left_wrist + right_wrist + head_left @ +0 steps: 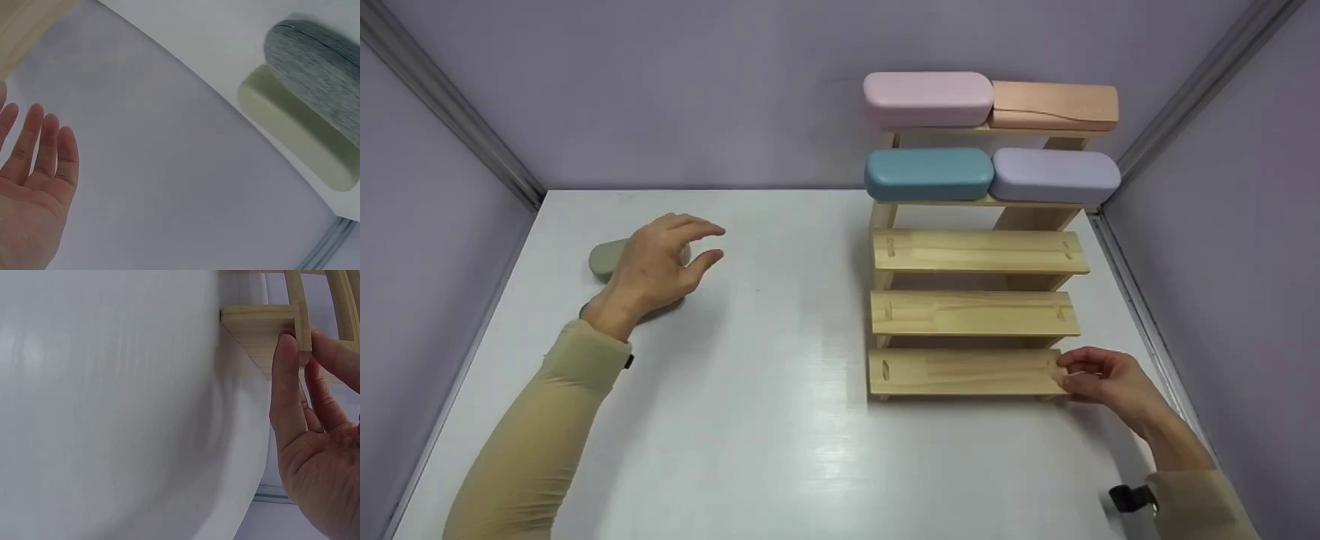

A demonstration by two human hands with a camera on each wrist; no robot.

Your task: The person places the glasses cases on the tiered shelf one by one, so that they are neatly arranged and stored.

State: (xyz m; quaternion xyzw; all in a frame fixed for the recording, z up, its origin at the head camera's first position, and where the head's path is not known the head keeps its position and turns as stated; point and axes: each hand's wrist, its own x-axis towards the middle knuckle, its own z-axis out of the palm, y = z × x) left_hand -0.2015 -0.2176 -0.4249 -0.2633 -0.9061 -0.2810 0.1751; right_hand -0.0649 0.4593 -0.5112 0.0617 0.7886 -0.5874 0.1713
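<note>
My left hand (652, 262) hovers over the left side of the table, thumb and fingers apart with nothing between them. Partly hidden behind it lies a pale green glasses case (607, 259). A grey, fabric-like case (315, 76) lies beside the green one, overlapping it in the left wrist view and mostly covered by my hand in the head view. At the right, a stepped wooden rack (960, 373) has five tiers. My right hand (1119, 386) pinches the right end of its lowest tier, thumb and fingers on either side of the wood in the right wrist view.
On the top tier sit a pink case (928, 99) and a peach case (1054, 103). Below them are a teal case (928, 174) and a lavender case (1055, 175). The white table (765, 420) is bounded by grey walls (697, 90) at the back and sides.
</note>
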